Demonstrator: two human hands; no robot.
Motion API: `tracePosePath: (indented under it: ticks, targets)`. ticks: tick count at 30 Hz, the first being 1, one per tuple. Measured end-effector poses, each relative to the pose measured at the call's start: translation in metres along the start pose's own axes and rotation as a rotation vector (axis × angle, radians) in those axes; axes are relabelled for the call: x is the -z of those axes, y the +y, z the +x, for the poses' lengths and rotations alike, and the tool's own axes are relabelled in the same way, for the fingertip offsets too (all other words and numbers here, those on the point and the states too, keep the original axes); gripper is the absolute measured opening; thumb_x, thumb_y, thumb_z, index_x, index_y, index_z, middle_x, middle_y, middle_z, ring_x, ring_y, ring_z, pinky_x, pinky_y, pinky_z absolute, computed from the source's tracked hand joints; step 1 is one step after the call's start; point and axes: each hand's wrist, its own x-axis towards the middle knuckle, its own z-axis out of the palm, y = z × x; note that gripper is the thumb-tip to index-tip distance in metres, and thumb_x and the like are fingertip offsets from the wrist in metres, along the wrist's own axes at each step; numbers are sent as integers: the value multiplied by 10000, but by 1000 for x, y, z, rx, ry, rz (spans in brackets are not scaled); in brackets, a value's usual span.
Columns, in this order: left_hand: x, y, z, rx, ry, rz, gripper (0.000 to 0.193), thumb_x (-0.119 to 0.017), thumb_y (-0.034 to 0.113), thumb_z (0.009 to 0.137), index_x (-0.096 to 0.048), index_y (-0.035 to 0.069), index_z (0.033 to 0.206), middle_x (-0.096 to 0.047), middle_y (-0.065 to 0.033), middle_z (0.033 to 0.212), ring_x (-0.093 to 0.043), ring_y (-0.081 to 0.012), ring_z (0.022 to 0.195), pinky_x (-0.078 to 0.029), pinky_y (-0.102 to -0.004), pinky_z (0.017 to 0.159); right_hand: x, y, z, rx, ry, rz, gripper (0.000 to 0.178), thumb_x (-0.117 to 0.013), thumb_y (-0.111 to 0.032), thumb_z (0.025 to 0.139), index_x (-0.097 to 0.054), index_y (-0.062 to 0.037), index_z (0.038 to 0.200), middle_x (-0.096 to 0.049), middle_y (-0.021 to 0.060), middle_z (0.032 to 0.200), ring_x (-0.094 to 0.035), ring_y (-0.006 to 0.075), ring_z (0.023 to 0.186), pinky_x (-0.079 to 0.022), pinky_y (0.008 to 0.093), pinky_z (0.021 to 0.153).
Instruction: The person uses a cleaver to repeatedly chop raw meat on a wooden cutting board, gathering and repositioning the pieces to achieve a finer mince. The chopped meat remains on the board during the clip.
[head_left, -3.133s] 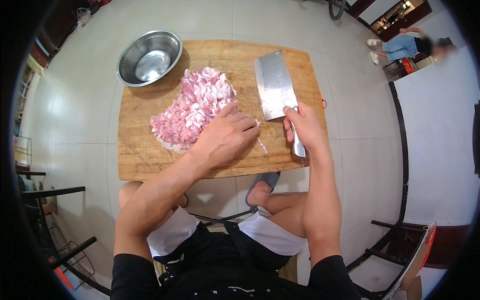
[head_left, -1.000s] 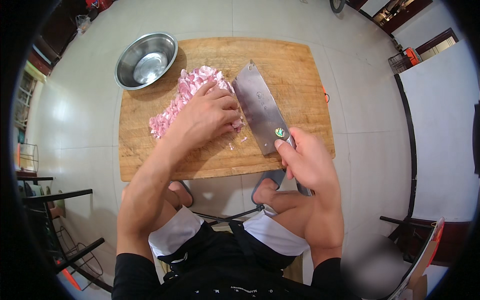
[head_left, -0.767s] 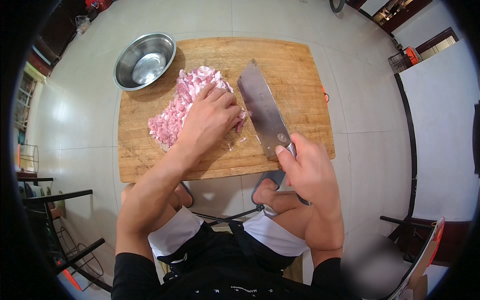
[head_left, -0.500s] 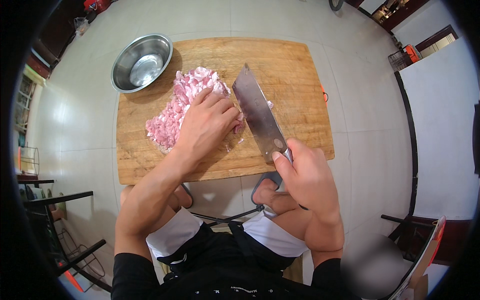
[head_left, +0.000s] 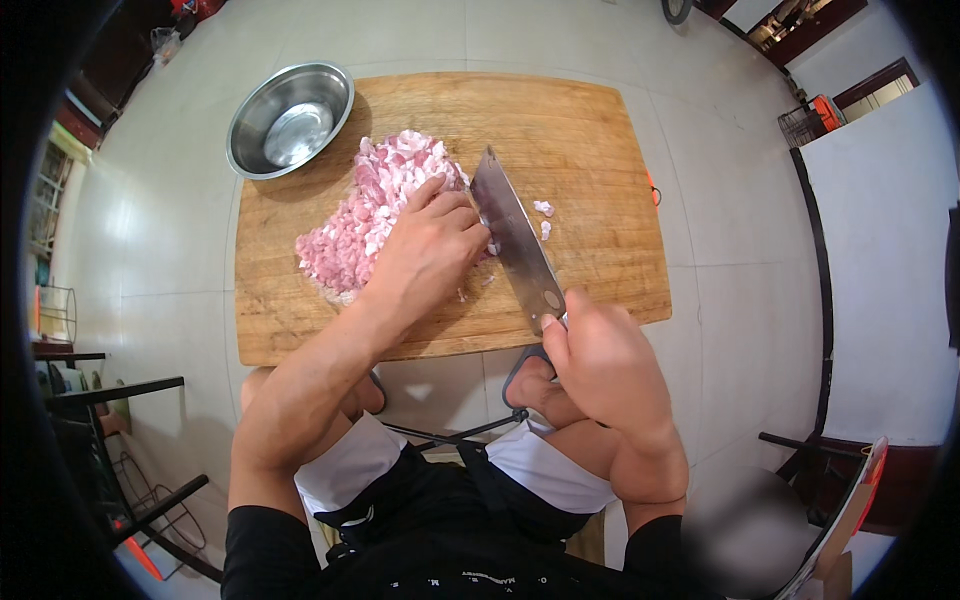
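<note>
My right hand [head_left: 610, 360] is wrapped round the handle of a broad cleaver [head_left: 518, 240], its thumb pressed on the base of the blade. The blade stands steeply on edge, right beside the fingertips of my left hand [head_left: 437, 238]. Those fingers are curled and press down on the chopped raw meat [head_left: 345, 235], a pink and white pile of small pieces. What lies under the fingers is mostly hidden. On the right side of the blade are a few small pale meat bits [head_left: 544, 209]. All of this rests on a thick wooden cutting board [head_left: 590, 150].
A steel bowl [head_left: 290, 120] with nothing in it stands at the board's far left corner. My knees and slippers [head_left: 522, 375] are below the near edge. A black metal frame [head_left: 120, 390] is at the left, and a white panel [head_left: 880, 270] at the right.
The cleaver has tipped more onto its edge, its tip drawn slightly toward me. More cut meat bits show right of the blade. My left hand has shifted slightly right.
</note>
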Motion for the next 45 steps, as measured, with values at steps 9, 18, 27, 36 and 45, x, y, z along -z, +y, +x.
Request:
tracePosePath:
  ticks: [9, 18, 27, 36, 45]
  targets:
    - [1, -3, 3, 6, -13, -97, 58, -758, 133, 893, -740, 79, 903, -704, -78, 959, -700, -282, 1100, -470, -488, 1186, -17, -6, 23, -13, -1, -47, 306, -608, -204, 1099, -622, 52, 932, -713, 310, 746, -726, 531, 736, -592, 615, 733]
    - [-1, 1, -3, -15, -5, -93, 110, -793, 125, 866, -795, 101, 973, -719, -58, 954, -712, -258, 1097, -449, -512, 1231, -32, 19, 77, -57, 33, 100, 342, -631, -227, 1091, -681, 104, 1024, -746, 353, 883, -757, 538, 839, -604, 614, 789]
    - [12, 17, -8, 41, -74, -145, 286, -895, 309, 834, -807, 114, 1023, -764, -52, 1078, -719, -262, 1145, -424, -576, 1259, -10, 54, 113, -242, -29, 566, 290, -609, -223, 1088, -654, 52, 1007, -696, 120, 746, -676, 216, 509, -540, 401, 542]
    - [0, 42, -5, 152, 52, -38, 476, -954, 473, 789, -748, 78, 953, -720, -87, 1055, -701, -309, 1131, -433, -616, 1236, 12, 41, 62, -206, 109, 500, 278, -665, -233, 1094, -663, 27, 994, -663, 82, 673, -664, 183, 501, -515, 389, 520]
    - [-11, 31, 3, 175, 118, 34, 362, -877, 384, 902, -767, 71, 1045, -723, -103, 1054, -685, -320, 1172, -399, -591, 1258, 5, 39, 38, -99, 176, 282, 291, -718, -239, 1062, -671, 35, 975, -678, 244, 705, -708, 444, 672, -542, 504, 621]
